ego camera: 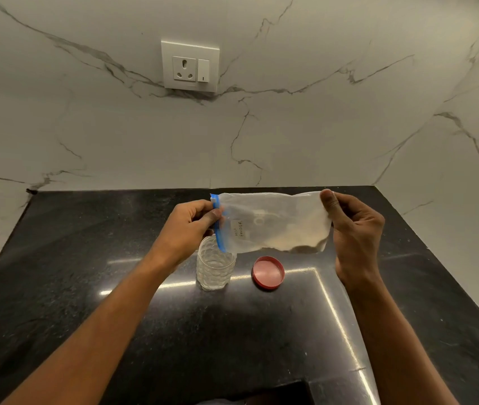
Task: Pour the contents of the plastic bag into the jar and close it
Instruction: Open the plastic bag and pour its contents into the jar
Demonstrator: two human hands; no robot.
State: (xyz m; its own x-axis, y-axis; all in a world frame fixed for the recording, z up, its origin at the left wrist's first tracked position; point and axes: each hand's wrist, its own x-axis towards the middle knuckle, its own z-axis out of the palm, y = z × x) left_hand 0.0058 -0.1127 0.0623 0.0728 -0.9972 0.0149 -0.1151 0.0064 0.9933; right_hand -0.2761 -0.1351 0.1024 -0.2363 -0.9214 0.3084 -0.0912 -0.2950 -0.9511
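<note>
I hold a clear plastic bag point(273, 222) sideways above the black counter, pale powder lying along its lower right part. A small handwritten label sits near its blue zip strip. My left hand point(187, 229) pinches the zip end, which hangs just over the mouth of a clear dimpled jar point(214, 266) standing upright below. My right hand point(352, 229) grips the bag's bottom end, raised a little higher. The jar's red lid point(268, 272) lies upside down on the counter to the jar's right, apart from it.
The black stone counter point(86, 258) meets a white marble wall point(320, 127) at the back and on both sides. A white socket with a switch point(190, 66) is mounted on the back wall. A dark cutout point(261, 396) opens at the counter's front edge.
</note>
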